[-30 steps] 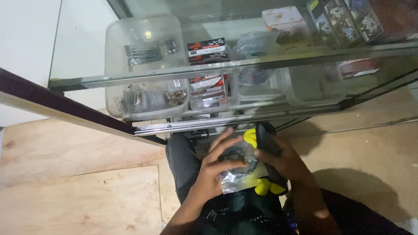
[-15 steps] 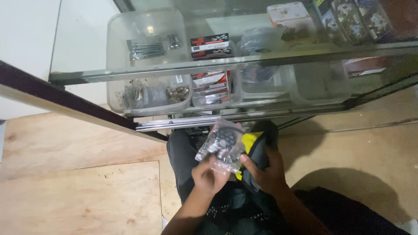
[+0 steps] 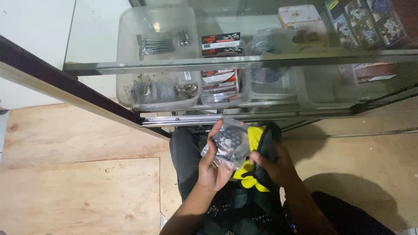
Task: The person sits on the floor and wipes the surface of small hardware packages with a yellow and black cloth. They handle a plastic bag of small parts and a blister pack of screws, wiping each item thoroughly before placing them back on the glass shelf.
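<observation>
My left hand [image 3: 212,165] grips a clear plastic bag [image 3: 229,143] of small dark metal parts, held up in front of my lap. My right hand [image 3: 275,164] holds a black and yellow pouch [image 3: 257,143] just right of the bag, fingers curled over its edge. The two things touch each other. Both hands are just below the bottom rail of a glass display case [image 3: 244,58].
Inside the case stand clear plastic tubs [image 3: 159,91] with bolts and small hardware, small printed boxes [image 3: 220,43] and card packs [image 3: 370,21] at the right. A dark wooden rail [image 3: 65,82] slants at left. Plywood flooring [image 3: 78,187] lies left of my legs.
The bag has been pulled clear of the pouch and lifted toward the case by my left hand. My right hand shifted right with the pouch.
</observation>
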